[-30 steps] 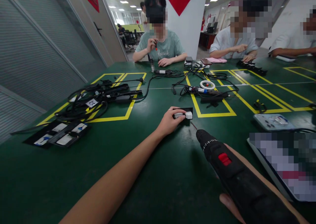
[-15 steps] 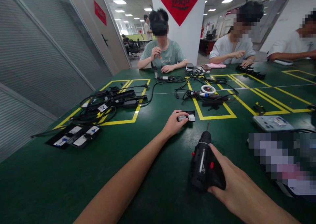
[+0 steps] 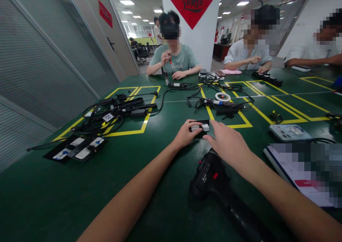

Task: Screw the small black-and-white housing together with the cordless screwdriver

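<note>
My left hand [image 3: 185,134] is closed round a flat black piece [image 3: 206,122] that carries a white block [image 3: 205,127]; the fingers hide part of both. Just to the right of that piece is my right hand [image 3: 227,142], empty, thumb and fingers apart. Its fingertips come up to the black piece's right edge, and I cannot tell whether they touch it. A black cordless drill [image 3: 208,176] with red buttons lies on the green table below my right forearm. The hand covers the drill's front end.
Black cables and devices [image 3: 125,110] are heaped on the left, with black-and-white flat pieces [image 3: 77,147] nearer me. Further ahead lie more cables and a white ring [image 3: 222,97]. At right are a light-blue phone-like case [image 3: 288,132] and a partly blurred flat object [image 3: 288,174]. Several people sit opposite.
My right hand has let go of the drill and moved forward and left to the black piece. The drill now rests on the table. My left hand keeps its hold.
</note>
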